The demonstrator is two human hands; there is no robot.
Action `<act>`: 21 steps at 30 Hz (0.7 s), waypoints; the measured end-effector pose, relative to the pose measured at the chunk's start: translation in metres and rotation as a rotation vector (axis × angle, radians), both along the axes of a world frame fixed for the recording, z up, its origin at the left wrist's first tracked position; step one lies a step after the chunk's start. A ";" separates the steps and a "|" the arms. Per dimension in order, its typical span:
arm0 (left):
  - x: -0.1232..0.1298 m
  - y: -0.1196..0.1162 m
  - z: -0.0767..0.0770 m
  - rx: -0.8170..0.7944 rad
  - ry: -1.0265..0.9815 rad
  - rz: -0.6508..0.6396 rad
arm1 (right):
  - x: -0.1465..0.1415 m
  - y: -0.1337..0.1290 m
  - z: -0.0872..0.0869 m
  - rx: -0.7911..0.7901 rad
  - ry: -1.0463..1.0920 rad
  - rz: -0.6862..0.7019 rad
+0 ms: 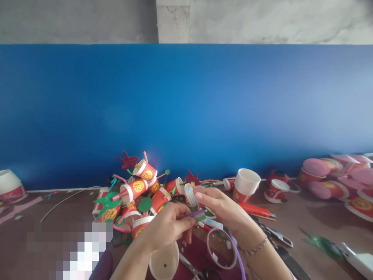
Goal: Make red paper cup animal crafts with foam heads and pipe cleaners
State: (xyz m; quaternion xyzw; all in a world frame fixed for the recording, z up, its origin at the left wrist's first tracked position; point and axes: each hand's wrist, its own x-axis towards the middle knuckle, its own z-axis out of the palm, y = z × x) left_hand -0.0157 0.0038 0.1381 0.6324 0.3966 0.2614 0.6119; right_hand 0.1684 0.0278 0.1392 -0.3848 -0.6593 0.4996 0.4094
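In front of me, my left hand (177,223) is closed in a pinch on a small purple and green strip (198,215). My right hand (217,202) is closed around a small white roll with bluish print (190,195), which looks like tape; its fingertips are partly hidden. A long purple strip (239,258) hangs by my right wrist. Below my left hand stands a paper cup (164,260) with a dark dot inside, and right of it a clear ring (209,252). Scissors (189,266) lie between them.
Red decorated paper cups with straws (136,190) pile up at centre left. A stack of white cups (247,181), a red-orange utility knife (256,210) and green-tipped scissors (326,245) lie to the right. Pink-topped cups (317,167) line the far right. A blue panel (186,109) closes the back.
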 end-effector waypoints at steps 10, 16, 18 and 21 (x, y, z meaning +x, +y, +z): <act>0.000 0.003 -0.003 0.049 0.083 0.019 | -0.015 -0.004 0.009 -0.099 0.103 0.017; 0.000 0.003 -0.012 0.157 0.208 0.055 | -0.021 -0.008 0.008 -0.160 0.285 0.085; 0.001 0.001 -0.015 0.177 0.234 0.054 | -0.023 -0.008 0.007 -0.236 0.343 0.081; 0.002 -0.002 -0.018 0.199 0.254 0.050 | -0.026 -0.007 0.002 -0.325 0.375 0.005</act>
